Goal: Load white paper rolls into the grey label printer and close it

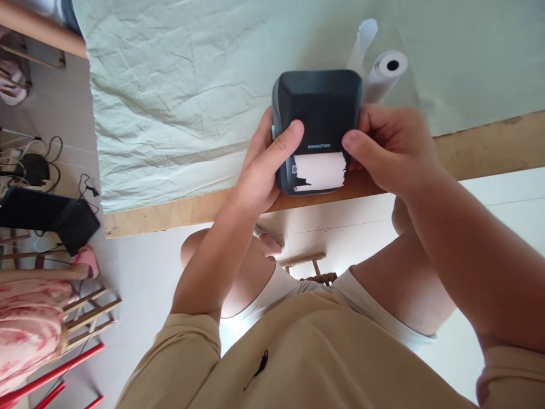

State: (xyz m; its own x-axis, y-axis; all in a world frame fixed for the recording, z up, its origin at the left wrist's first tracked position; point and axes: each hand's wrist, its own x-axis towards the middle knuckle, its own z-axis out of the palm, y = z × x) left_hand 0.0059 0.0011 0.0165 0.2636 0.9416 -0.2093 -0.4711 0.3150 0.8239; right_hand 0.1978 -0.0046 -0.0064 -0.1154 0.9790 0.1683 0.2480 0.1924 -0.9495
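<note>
A small dark grey printer [318, 105] sits at the near edge of the table, with a torn strip of white paper [320, 170] sticking out of its front slot. My left hand [260, 167] grips its left side, thumb lying on the lid. My right hand [389, 149] holds the right side, thumb pressed on the lid beside the paper. Behind the printer lie a white paper roll [385, 72] and a thin white tube [361, 42].
A wrinkled pale green cloth [179, 91] covers the wooden table [481, 150]. Left of the table, cables, a black box [55, 218] and a wooden rack [85, 315] stand on the floor. My knees are under the table's edge.
</note>
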